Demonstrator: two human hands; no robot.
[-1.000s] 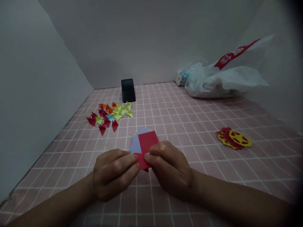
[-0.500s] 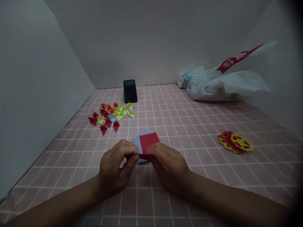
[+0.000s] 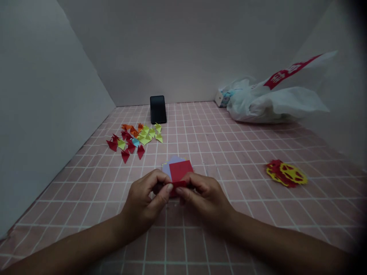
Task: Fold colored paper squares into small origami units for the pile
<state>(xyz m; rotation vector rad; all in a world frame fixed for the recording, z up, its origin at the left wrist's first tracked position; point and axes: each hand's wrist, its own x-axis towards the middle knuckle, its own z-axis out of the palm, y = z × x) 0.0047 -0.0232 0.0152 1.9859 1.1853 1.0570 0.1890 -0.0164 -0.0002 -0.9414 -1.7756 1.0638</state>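
Observation:
Between my two hands is a small piece of folded red paper [image 3: 178,185], partly covered by my fingers. My left hand [image 3: 149,196] pinches its left end between thumb and forefinger. On the other end, my right hand [image 3: 208,194] grips it with the thumb in front. Just behind the hands lies a flat red paper square [image 3: 180,169], on top of lilac paper [image 3: 167,168] with bits of yellow showing at its edges. Several small folded paper shapes [image 3: 145,138] in red, orange, yellow-green and blue are spread out at the left.
A black phone [image 3: 158,109] leans upright near the back wall. At the back right sits a white plastic bag [image 3: 275,105] beside a small patterned box [image 3: 222,97]. Red and yellow cut-out shapes [image 3: 292,173] lie at the right on the pink checked cloth [image 3: 229,152].
The red paper between my fingers has turned, so more of its face shows. My left thumb has come up onto its front, and my right thumb now presses its front too.

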